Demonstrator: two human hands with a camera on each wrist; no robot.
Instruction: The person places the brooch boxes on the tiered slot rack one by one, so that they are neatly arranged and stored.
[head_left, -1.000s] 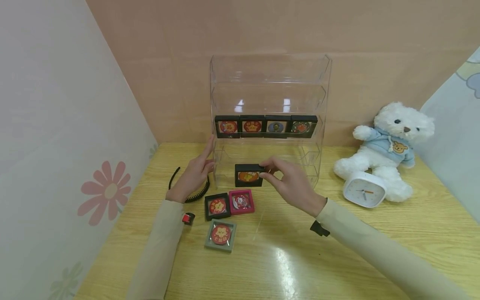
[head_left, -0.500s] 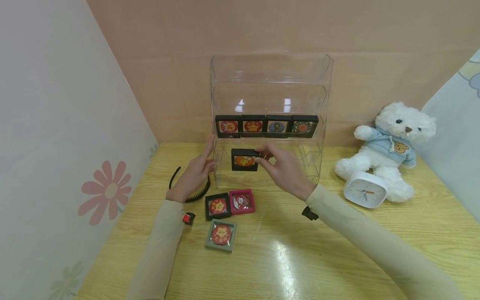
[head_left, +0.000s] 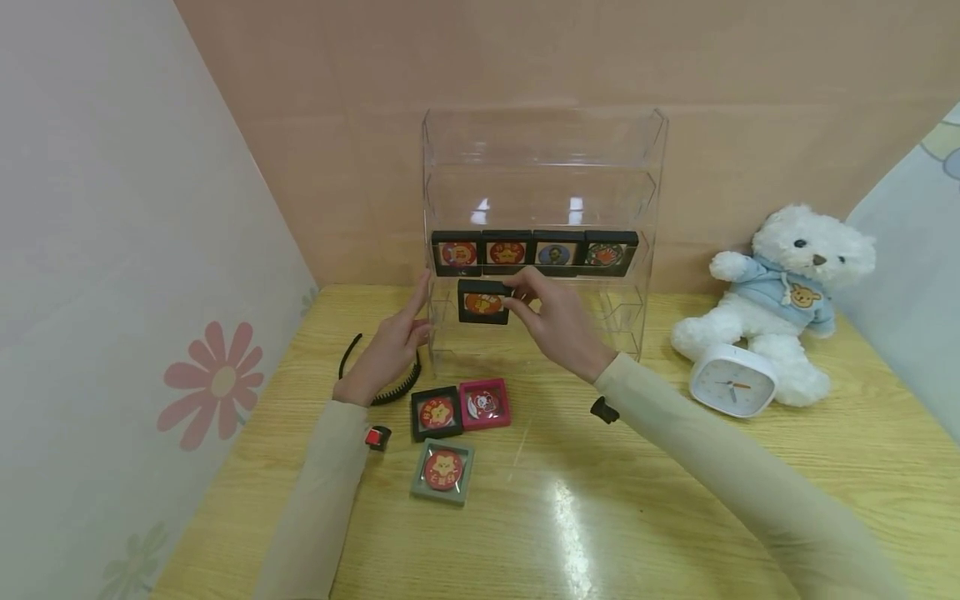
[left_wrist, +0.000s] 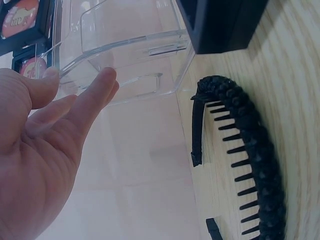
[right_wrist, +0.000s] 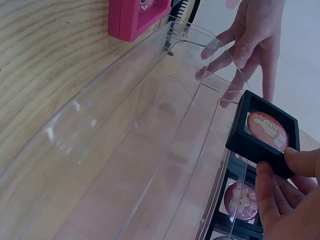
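Observation:
My right hand (head_left: pixel 558 321) pinches a black square display frame (head_left: pixel 483 303) by its right side, thumb in front. A round red badge with a yellow thumbs-up shows inside the frame (right_wrist: pixel 267 127). It is held upright in front of the clear acrylic tiered rack (head_left: pixel 540 164), just below a tier holding a row of several black badge frames (head_left: pixel 456 254). My left hand (head_left: pixel 388 346) is at the rack's left side, fingers extended. In the left wrist view, the fingertips of my left hand (left_wrist: pixel 50 145) meet the rack's clear side panel.
On the wooden table lie a black frame (head_left: pixel 437 412), a pink frame (head_left: pixel 484 403) and a grey frame (head_left: pixel 442 472), each with a badge. A black toothed headband (left_wrist: pixel 257 150) lies beside my left hand. At right, a white teddy bear (head_left: pixel 802 271) sits behind a white clock (head_left: pixel 733 380).
My right hand has lifted the black display frame from the bottom of the rack to just under the filled tier, drifting slightly left. My left hand has stayed in place.

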